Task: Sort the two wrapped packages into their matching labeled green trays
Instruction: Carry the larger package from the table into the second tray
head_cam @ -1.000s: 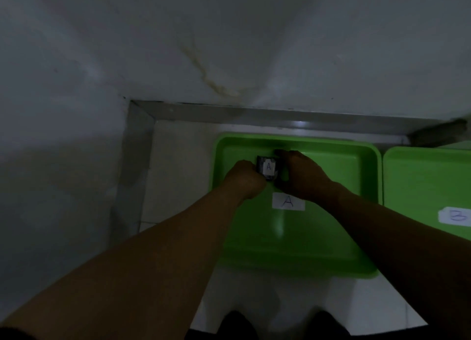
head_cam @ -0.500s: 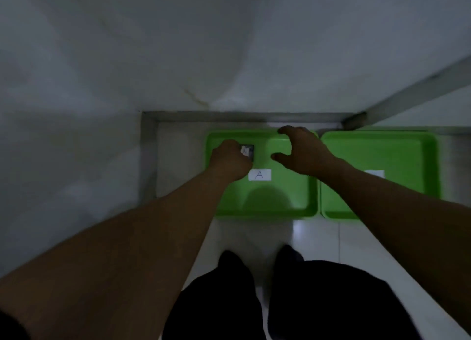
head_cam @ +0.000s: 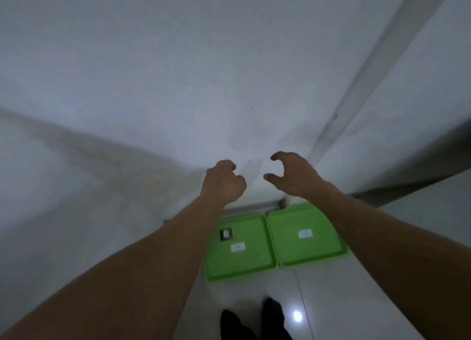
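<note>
Two green trays lie side by side on the white floor far below. The left tray (head_cam: 244, 265) holds a small dark wrapped package (head_cam: 226, 234) near its far left corner, beside a white label (head_cam: 237, 247). The right tray (head_cam: 313, 253) shows only a white label (head_cam: 305, 233). The label letters are too blurred to read. My left hand (head_cam: 223, 183) is raised high above the trays, fingers curled in, holding nothing. My right hand (head_cam: 293, 175) hangs beside it with fingers and thumb spread, empty. No second package is visible.
A pale wall fills the upper view, with a grey vertical strip (head_cam: 377, 59) at the right. A metal threshold strip (head_cam: 254, 208) runs behind the trays. My dark shoes (head_cam: 254, 322) stand on the glossy tiled floor just in front of the trays.
My left hand let go of the package, which now lies in the left tray. Both hands rose well above the trays, and the view pulled up and back.
</note>
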